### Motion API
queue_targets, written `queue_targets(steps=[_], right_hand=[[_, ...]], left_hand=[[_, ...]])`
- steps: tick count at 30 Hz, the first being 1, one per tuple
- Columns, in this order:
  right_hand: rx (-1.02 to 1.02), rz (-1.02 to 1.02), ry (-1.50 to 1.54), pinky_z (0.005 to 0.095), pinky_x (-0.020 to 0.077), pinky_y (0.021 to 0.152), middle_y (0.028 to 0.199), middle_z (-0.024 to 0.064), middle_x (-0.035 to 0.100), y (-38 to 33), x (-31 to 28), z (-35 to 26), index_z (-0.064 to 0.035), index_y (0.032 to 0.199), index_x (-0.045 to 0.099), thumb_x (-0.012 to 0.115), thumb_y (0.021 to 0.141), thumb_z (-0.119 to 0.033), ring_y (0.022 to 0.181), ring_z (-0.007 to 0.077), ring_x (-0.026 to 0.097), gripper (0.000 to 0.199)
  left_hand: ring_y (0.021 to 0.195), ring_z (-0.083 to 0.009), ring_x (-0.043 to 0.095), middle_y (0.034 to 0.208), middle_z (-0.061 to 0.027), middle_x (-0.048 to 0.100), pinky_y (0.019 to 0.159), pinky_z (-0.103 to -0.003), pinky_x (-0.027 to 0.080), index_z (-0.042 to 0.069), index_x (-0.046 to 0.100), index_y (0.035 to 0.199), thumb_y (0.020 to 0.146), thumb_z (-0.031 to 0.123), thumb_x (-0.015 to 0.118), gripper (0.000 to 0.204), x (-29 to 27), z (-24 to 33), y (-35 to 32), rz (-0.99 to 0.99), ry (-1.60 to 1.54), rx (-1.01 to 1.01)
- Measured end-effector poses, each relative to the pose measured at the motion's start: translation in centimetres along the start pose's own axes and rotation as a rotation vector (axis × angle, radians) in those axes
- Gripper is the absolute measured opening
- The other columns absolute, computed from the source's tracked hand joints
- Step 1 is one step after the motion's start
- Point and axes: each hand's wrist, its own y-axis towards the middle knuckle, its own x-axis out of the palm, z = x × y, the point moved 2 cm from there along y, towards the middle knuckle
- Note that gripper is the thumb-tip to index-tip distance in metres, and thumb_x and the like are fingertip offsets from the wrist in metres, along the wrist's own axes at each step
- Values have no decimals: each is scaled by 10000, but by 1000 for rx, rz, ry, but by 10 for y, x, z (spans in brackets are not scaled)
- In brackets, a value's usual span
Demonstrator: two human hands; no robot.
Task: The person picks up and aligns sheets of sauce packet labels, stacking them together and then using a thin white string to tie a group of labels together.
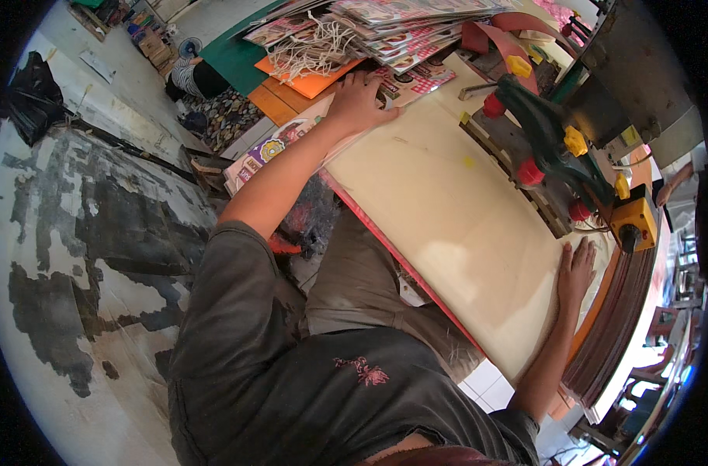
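The left hand [359, 101] lies in the upper middle of the frame, palm down, fingers spread flat on a printed sheet [404, 84] at the far corner of the cream board [447, 210]; it presses the sheet rather than gripping it; the bare forearm runs down to the lower left, over a second printed sheet [262, 153] that sticks out past the board's left edge; the right hand [576, 272] rests at the right of the frame, palm down on the board's other end, fingers straight and close together, holding nothing; the board slants from upper middle to lower right, with a red strip [400, 260] along its near edge; just beyond it, at upper right, stands a green machine [552, 140] with red and yellow knobs, and a yellow switch box [633, 221] sits just above the right hand; a stack of printed sheets [416, 23] lies at the top of the frame, with a bundle of white cords [311, 50] and an orange sheet [311, 81] to its left; brown boards [622, 311] stand on edge at the right; cracked grey floor [82, 256] fills the left; the person's grey shirt [307, 388] fills the bottom.
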Motion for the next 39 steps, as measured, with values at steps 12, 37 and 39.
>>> queue_targets(steps=[12,37,39], right_hand=[[-34,34,-12,690,237,1197,1687,196,327,5,5,4,-94,1615,389,428,1090,-539,1579,364,266,689],[-88,22,56,666,216,1212,1696,206,306,1,1,6,-83,1610,399,467,1081,-529,1588,366,246,695],[-95,31,59,670,217,1210,1692,212,312,0,-1,7,-77,1609,399,471,1081,-523,1584,370,254,695]], left_hand=[[1432,-434,419,1517,-290,474,1166,-552,343,45,530,1491,818,752,668,985,-4,2,-1,-38,-26,-34],[1463,-442,405,1548,-258,463,1207,-545,324,207,494,1564,741,817,697,1044,-13,-11,3,-157,-92,4],[1457,-445,412,1544,-266,463,1200,-551,333,211,492,1565,735,820,702,1051,-9,-15,4,-169,-96,7]])
